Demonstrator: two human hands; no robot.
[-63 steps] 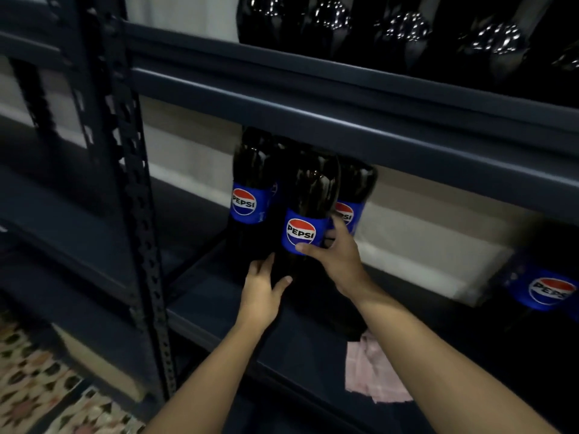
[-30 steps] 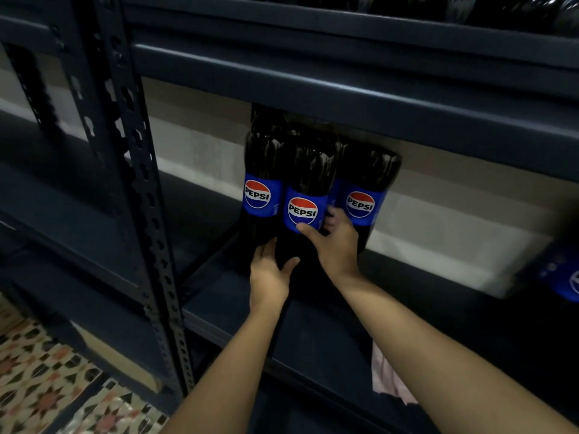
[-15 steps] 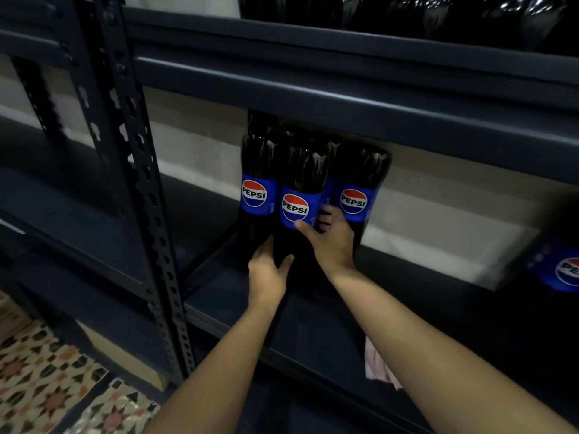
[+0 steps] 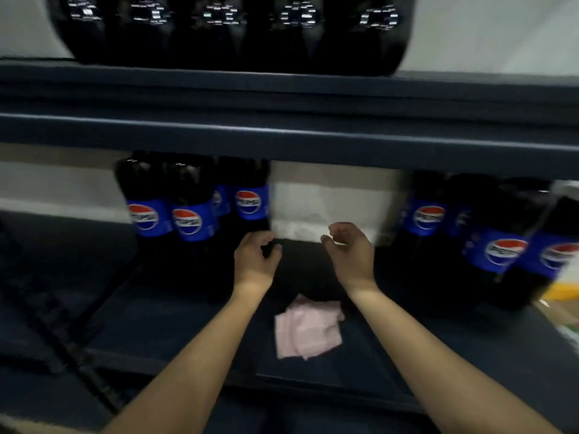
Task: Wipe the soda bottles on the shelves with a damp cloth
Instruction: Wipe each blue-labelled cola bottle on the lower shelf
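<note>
A dark metal shelf (image 4: 313, 368) is seen under a thick upper shelf (image 4: 288, 133), on which a row of dark bottles (image 4: 219, 32) is stood. On the lower shelf a cluster of soda bottles (image 4: 191, 220) with blue labels is set at the left, and a second cluster (image 4: 488, 245) at the right, with bare shelf between. Both hands are held over that gap: the left hand (image 4: 255, 261) just beside the left cluster, the right hand (image 4: 351, 255) apart from both, each with fingers loosely curled and holding nothing. A folded pink cloth (image 4: 307, 330) is laid flat nearer the shelf's front edge, between the forearms, untouched by either hand
</note>
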